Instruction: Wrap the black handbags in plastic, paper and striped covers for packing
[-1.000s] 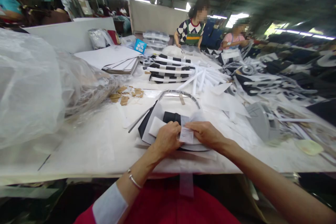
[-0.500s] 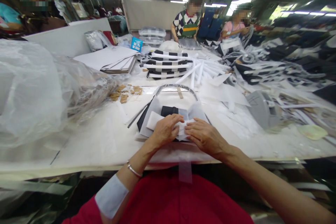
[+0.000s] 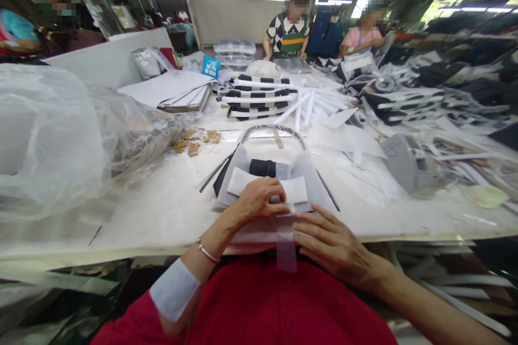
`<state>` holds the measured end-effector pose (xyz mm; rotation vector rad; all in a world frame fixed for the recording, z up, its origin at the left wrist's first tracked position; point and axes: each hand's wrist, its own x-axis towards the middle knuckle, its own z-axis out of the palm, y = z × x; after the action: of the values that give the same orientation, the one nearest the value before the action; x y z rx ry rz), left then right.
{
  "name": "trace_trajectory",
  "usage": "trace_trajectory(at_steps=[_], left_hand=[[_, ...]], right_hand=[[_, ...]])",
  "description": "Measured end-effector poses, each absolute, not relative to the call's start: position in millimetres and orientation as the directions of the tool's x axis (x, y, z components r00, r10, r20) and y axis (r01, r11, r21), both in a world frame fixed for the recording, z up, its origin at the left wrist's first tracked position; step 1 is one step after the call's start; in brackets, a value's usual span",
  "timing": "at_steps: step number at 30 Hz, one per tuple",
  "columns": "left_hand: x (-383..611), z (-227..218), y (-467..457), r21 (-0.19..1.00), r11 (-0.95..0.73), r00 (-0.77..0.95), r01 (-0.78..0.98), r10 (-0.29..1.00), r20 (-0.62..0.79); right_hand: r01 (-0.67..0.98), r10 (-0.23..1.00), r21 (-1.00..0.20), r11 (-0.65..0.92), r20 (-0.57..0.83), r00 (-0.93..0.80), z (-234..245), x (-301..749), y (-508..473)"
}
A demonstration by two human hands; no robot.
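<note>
A bag with an arched, clear-wrapped handle lies flat before me, under pale wrapping sheets. On it rest a black rolled strap and a white foam-like strip. My left hand is curled, thumb and fingers closed at the lower edge of the white strip. A clear tape-like strip hangs over the table's front edge below those fingertips. My right hand has its fingers stretched out beside the clear strip, palm down; whether they touch it I cannot tell.
Clear plastic bags pile up at left, near brown tags. A sheet stack, black-and-white bundles and a grey tape dispenser lie beyond. Across the table a person stands; others work at the sides.
My right hand has moved down and right, off the white strip toward the clear strip, and spread its fingers. The left hand has shifted slightly and curled more. More of the white strip shows.
</note>
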<state>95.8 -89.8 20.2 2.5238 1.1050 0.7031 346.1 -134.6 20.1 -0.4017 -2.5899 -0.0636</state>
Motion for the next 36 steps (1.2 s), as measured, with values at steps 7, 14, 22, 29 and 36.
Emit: trace_trajectory(at_steps=[7,14,22,29,36], left_hand=[[96.8,23.1,-89.8,0.406,-0.666,0.593,0.626,0.744,0.307],[103.7,27.1,-97.1,0.342,-0.620,0.566,0.706,0.784,0.254],[108.0,21.7,-97.6,0.301,-0.579,0.514,0.758,0.814,0.271],[106.1,16.8,-106.0,0.270,-0.619,0.547,0.738,0.782,0.300],[100.8,12.4,-114.5,0.270,-0.630,0.552,0.728,0.773,0.313]], right_hand=[[0.416,0.281,0.101,0.904,0.593,-0.754,-13.8,331.1,-145.5],[0.361,0.305,-0.051,0.931,0.649,-0.697,-2.8,319.7,-148.0],[0.372,0.437,-0.237,0.897,0.591,-0.678,-2.7,309.7,-169.5],[0.422,0.411,-0.144,0.895,0.632,-0.657,26.7,307.0,-150.8],[0.596,0.609,-0.149,0.789,0.314,-0.728,43.0,299.7,-122.3]])
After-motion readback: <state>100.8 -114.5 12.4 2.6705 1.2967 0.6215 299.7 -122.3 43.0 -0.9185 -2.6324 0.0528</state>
